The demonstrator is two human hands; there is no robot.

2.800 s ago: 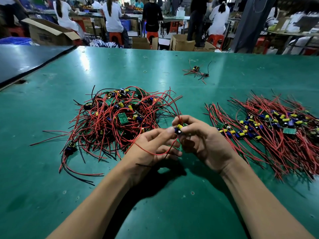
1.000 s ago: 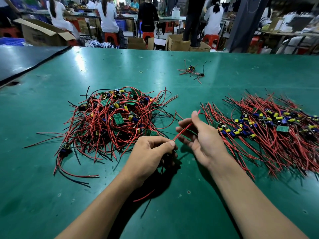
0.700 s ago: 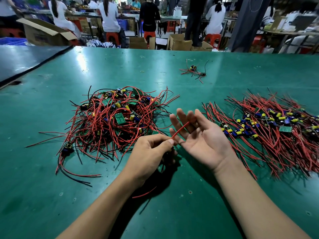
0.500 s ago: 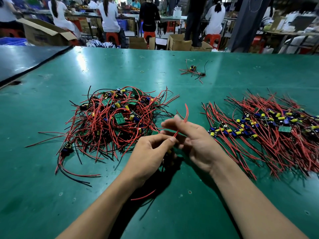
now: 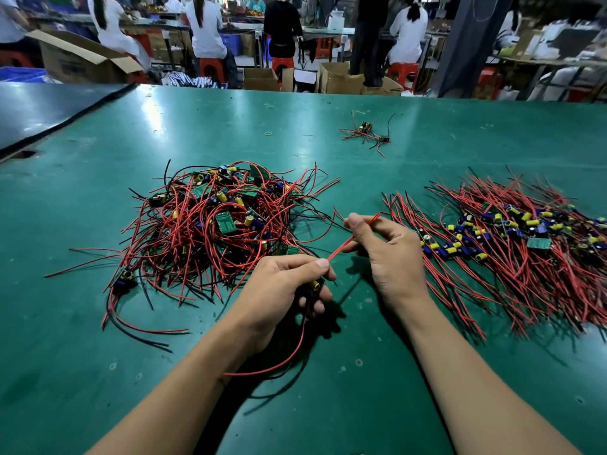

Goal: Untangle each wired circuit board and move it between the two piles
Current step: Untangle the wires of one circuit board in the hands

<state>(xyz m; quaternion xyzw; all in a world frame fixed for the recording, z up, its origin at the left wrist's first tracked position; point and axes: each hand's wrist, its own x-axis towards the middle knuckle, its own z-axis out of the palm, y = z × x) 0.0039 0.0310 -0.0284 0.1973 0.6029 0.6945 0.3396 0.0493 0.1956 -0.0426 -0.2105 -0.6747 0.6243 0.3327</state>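
A tangled pile (image 5: 216, 228) of small green circuit boards with red and black wires lies left of centre on the green table (image 5: 328, 405). A combed-out pile (image 5: 512, 244) with straight wires lies at the right. Between them my left hand (image 5: 282, 290) grips one board (image 5: 314, 285) by its yellow capacitor end; its wires hang below my wrist. My right hand (image 5: 391, 254) pinches a red wire (image 5: 341, 247) of that board, stretched straight between both hands.
A single loose wired board (image 5: 366, 134) lies further back on the table, and a small rubber band (image 5: 269, 133) beyond the tangled pile. A dark mat (image 5: 49, 106) covers the far left. Seated and standing people, cardboard boxes and red stools fill the background.
My right hand opened, then closed again on the red wire and drew it straight up to the right. My left hand kept the board in place.
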